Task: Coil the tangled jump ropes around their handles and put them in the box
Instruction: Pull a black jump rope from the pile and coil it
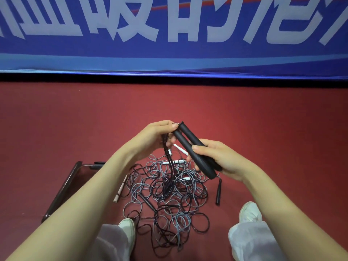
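Fingers [199, 147] of right hand [224, 161] partly hide handles [185, 142].

A blue banner [169, 55] with large white characters hangs along the far edge of the red floor [263, 113], above a black strip [169, 79]. At the near edge stand a left shoe [128, 228] and a right shoe [250, 211], both white, under pale trousers [250, 242].

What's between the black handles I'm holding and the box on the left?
The left hand, pinching the black rope, and its forearm cross between the black handles in the right hand and the box. That rope hangs into the tangled pile and may drag.
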A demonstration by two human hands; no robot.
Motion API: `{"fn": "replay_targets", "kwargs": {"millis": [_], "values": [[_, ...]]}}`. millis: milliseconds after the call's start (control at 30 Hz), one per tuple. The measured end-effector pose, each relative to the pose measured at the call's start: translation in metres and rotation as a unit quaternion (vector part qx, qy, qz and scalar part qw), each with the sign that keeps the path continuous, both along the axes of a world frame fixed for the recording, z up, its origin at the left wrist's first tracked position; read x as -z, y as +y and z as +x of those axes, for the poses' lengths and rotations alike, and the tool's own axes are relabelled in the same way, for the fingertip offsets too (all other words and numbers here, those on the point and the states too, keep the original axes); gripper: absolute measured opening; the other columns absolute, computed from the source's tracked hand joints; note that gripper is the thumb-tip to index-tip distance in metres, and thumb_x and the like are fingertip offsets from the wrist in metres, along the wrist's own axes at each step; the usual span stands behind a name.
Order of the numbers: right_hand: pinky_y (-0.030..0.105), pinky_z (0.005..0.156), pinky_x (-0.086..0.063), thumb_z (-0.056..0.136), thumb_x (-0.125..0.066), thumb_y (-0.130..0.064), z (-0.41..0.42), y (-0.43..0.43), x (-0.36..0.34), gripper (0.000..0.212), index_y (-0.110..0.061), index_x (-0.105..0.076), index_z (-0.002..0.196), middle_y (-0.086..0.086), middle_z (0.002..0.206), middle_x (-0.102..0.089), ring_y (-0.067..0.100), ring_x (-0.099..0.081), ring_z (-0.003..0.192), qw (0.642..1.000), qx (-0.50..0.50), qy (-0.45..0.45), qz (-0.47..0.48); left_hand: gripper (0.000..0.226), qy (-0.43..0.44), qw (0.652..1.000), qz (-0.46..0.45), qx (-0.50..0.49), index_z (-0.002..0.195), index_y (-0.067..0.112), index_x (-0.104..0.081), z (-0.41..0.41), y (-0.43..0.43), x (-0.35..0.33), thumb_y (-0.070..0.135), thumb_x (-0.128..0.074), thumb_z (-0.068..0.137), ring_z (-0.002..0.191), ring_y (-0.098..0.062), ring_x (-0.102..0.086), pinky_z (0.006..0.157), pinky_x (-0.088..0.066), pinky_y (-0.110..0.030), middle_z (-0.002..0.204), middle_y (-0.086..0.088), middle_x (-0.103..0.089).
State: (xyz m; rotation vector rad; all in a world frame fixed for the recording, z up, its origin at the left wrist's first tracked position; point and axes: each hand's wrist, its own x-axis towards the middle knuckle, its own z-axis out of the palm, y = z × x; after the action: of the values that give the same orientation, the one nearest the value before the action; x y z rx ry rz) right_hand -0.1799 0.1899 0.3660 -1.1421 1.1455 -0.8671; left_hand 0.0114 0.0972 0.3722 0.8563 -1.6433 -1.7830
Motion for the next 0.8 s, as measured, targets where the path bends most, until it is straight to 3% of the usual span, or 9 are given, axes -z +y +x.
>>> {"fn": "replay_targets", "kwargs": {"millis": [200, 267, 333, 400, 500, 600, 667, 733, 800], "values": [[0.022, 0.058, -0.051, 0.098, -0.053, -0.023, 0.01, -0.007, -0.003, 0.016, -0.018, -0.057, 0.113, 0.002, 0.084, -0.063, 0.008, -0.061, 0.063, 0.998, 0.013, 0.062, -0.02, 0.026, 0.032, 0.993, 0.019, -0.109, 0.071, 0.017, -0.051, -0.012, 0.0, -0.002, 0.026, -0.054, 0.095, 0.049, -0.01, -0.027, 0.057, -0.033, -0.025, 0.055, 0.003, -0.037], [0.029, 0.066, -0.053, 0.091, -0.062, -0.039, 0.01, -0.008, -0.001, 0.033, -0.029, -0.051, 0.121, -0.006, 0.091, -0.064, 0.008, -0.063, 0.07, 0.975, 0.044, 0.194, -0.098, 0.031, 0.032, 0.99, 0.011, -0.134, 0.067, 0.018, -0.049, -0.015, 0.001, -0.004, 0.024, -0.053, 0.097, 0.048, -0.01, -0.026, 0.056, -0.03, -0.026, 0.056, 0.0, -0.035], [0.032, 0.073, -0.047, 0.081, -0.066, -0.055, 0.013, -0.006, 0.004, 0.06, -0.038, -0.038, 0.131, -0.014, 0.107, -0.06, 0.011, -0.061, 0.088, 0.896, 0.051, 0.407, -0.173, 0.033, 0.02, 0.989, -0.015, -0.146, 0.066, 0.017, -0.047, -0.016, 0.003, -0.006, 0.024, -0.054, 0.097, 0.047, -0.01, -0.025, 0.056, -0.025, -0.027, 0.058, -0.002, -0.032], [0.032, 0.071, -0.038, 0.086, -0.062, -0.051, 0.023, -0.006, 0.01, 0.061, -0.032, -0.032, 0.135, -0.012, 0.117, -0.056, 0.018, -0.058, 0.102, 0.823, 0.087, 0.519, -0.214, 0.035, 0.014, 0.988, -0.035, -0.151, 0.064, 0.016, -0.046, -0.017, 0.007, -0.009, 0.024, -0.054, 0.097, 0.047, -0.01, -0.023, 0.055, -0.023, -0.028, 0.058, -0.003, -0.031], [0.035, 0.068, -0.042, 0.091, -0.059, -0.034, 0.035, -0.015, 0.013, 0.049, -0.018, -0.039, 0.133, 0.001, 0.111, -0.059, 0.029, -0.06, 0.096, 0.804, 0.175, 0.496, -0.277, 0.034, 0.032, 0.986, -0.03, -0.162, 0.064, 0.017, -0.048, -0.014, 0.01, -0.015, 0.025, -0.054, 0.097, 0.048, -0.011, -0.025, 0.055, -0.024, -0.027, 0.058, -0.002, -0.037], [0.043, 0.079, -0.048, 0.08, -0.066, -0.025, 0.033, -0.024, 0.018, 0.051, -0.008, -0.051, 0.126, 0.008, 0.102, -0.06, 0.03, -0.057, 0.094, 0.678, 0.238, 0.569, -0.401, 0.032, 0.047, 0.982, -0.008, -0.183, 0.067, 0.017, -0.05, -0.009, 0.009, -0.019, 0.025, -0.053, 0.097, 0.049, -0.011, -0.026, 0.054, -0.026, -0.027, 0.056, 0.002, -0.045], [0.044, 0.089, -0.044, 0.078, -0.06, -0.026, 0.031, -0.025, 0.021, 0.046, -0.007, -0.056, 0.12, 0.008, 0.101, -0.06, 0.03, -0.055, 0.1, 0.635, 0.248, 0.597, -0.422, 0.031, 0.038, 0.982, -0.011, -0.184, 0.067, 0.016, -0.052, -0.007, 0.009, -0.02, 0.025, -0.054, 0.097, 0.049, -0.011, -0.025, 0.053, -0.026, -0.026, 0.056, 0.001, -0.046], [0.043, 0.086, -0.043, 0.078, -0.058, -0.025, 0.032, -0.023, 0.02, 0.04, -0.006, -0.058, 0.113, 0.008, 0.099, -0.061, 0.031, -0.056, 0.098, 0.66, 0.231, 0.599, -0.391, 0.031, 0.022, 0.985, -0.02, -0.168, 0.067, 0.015, -0.053, -0.01, 0.011, -0.02, 0.024, -0.055, 0.096, 0.048, -0.012, -0.025, 0.051, -0.025, -0.026, 0.057, -0.001, -0.045], [0.037, 0.072, -0.039, 0.085, -0.058, -0.026, 0.033, -0.02, 0.015, 0.033, -0.009, -0.053, 0.112, 0.005, 0.098, -0.06, 0.031, -0.057, 0.091, 0.73, 0.199, 0.577, -0.306, 0.03, 0.016, 0.987, -0.022, -0.16, 0.068, 0.013, -0.052, -0.015, 0.014, -0.02, 0.022, -0.055, 0.096, 0.048, -0.012, -0.026, 0.051, -0.025, -0.026, 0.055, -0.002, -0.046]]}}
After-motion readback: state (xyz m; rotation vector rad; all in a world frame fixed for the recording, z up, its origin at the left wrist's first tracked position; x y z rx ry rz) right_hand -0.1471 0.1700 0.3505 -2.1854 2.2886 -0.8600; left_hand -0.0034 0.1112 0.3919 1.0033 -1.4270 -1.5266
